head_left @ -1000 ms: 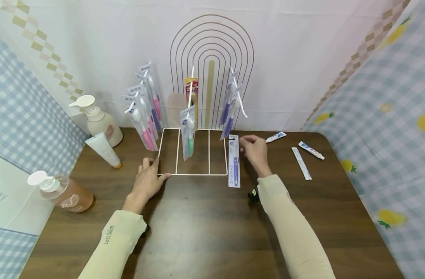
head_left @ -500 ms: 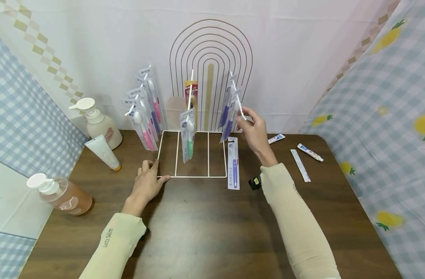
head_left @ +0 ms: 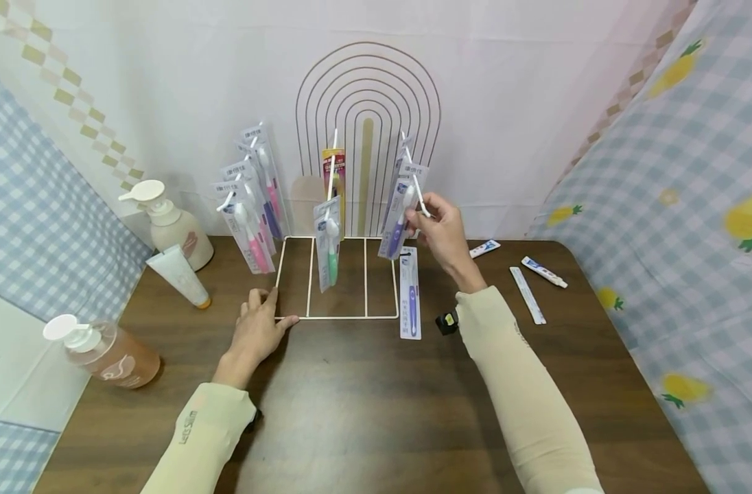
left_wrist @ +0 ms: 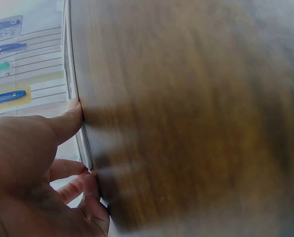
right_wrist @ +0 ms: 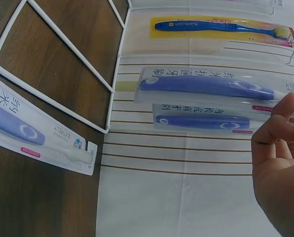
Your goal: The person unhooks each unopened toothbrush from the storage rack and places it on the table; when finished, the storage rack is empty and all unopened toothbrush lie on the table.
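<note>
My right hand (head_left: pixel 440 233) pinches the edge of a packaged purple toothbrush (head_left: pixel 398 214), which hangs at the front of the right hook of a white wire display rack (head_left: pixel 335 318). In the right wrist view, this front pack (right_wrist: pixel 206 89) covers part of a second purple toothbrush pack (right_wrist: pixel 201 121) behind it. My left hand (head_left: pixel 256 334) holds the rack's front left corner, with the thumb along the front wire and the fingers by the side wire. Another packaged purple toothbrush (head_left: pixel 409 295) lies on the table just right of the rack's base.
Pink toothbrush packs (head_left: pixel 252 240) hang on the left hook, a green one (head_left: pixel 331 254) on the middle hook. Two pump bottles (head_left: pixel 178 226) and a white tube (head_left: pixel 181 278) stand at left. Small toothpaste tubes (head_left: pixel 544 272) and a narrow packet (head_left: pixel 527 295) lie at right.
My right hand has risen from beside the toothbrush on the table to the right hook and taken hold of the front pack, which now faces forward. My left hand stays at the rack's corner.
</note>
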{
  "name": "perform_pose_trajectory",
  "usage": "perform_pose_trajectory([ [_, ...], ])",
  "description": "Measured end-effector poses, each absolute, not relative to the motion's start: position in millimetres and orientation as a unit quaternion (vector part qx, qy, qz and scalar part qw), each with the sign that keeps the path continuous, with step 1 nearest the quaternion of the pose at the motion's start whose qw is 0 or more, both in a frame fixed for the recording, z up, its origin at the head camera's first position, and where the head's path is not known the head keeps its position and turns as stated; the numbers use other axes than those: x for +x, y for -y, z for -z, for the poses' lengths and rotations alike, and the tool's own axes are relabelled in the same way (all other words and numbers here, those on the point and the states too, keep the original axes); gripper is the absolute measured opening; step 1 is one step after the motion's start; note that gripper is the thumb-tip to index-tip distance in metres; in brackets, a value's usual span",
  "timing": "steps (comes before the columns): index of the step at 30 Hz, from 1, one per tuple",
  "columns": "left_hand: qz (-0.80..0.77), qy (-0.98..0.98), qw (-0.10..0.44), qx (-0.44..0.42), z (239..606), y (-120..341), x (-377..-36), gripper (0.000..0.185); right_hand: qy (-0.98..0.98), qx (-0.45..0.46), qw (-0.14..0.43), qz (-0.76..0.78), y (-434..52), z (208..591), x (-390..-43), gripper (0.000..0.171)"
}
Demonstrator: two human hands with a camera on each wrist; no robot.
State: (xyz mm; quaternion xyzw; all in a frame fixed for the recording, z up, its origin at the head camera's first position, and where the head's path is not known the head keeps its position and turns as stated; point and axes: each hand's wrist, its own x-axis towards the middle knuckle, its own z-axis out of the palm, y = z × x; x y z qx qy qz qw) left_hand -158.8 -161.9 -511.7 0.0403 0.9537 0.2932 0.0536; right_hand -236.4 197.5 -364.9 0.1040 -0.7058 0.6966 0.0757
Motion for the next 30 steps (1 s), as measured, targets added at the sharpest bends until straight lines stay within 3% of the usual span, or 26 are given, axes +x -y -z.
perform_pose_trajectory([
  [11,-0.273,-0.959,0.076,0.028,494,155,-154,0.085,0.691,0.077,0.116,-0.709,-198,366,-237,0.018],
  [18,-0.268,-0.959,0.087,0.026,491,154,-153,0.085,0.665,0.067,0.151,-0.728,-204,368,-239,0.033],
  [30,-0.276,-0.957,0.091,0.024,490,154,-154,0.085,0.699,-0.001,0.158,-0.698,-229,390,-235,0.010],
])
